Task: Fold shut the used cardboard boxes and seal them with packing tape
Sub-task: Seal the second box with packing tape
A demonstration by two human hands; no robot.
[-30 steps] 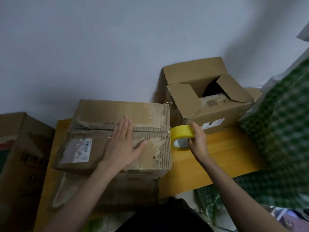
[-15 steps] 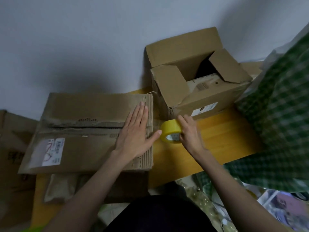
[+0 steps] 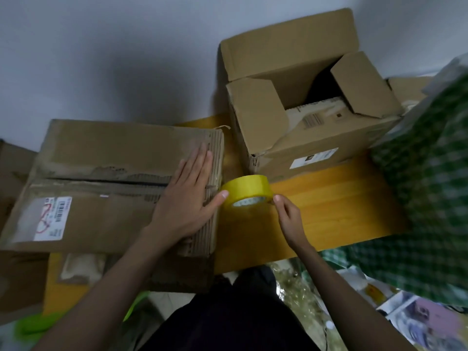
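Checked cloth (image 3: 430, 198) blurred, cut by right edge; label (image 3: 52, 217) print unreadable; open box (image 3: 304, 127) interior dark.

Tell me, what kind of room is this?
Probably a room in a home, used for packing. Used cardboard boxes sit on a small wooden table against a plain wall, with green checked cloth and papers lying about.

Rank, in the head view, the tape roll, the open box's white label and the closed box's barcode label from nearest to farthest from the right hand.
From the right hand:
1. Yellow tape roll, pinched at its right edge.
2. White label on the open box, up and slightly to the right, towards the wall.
3. Barcode label on the closed box, far left, beyond the left hand.
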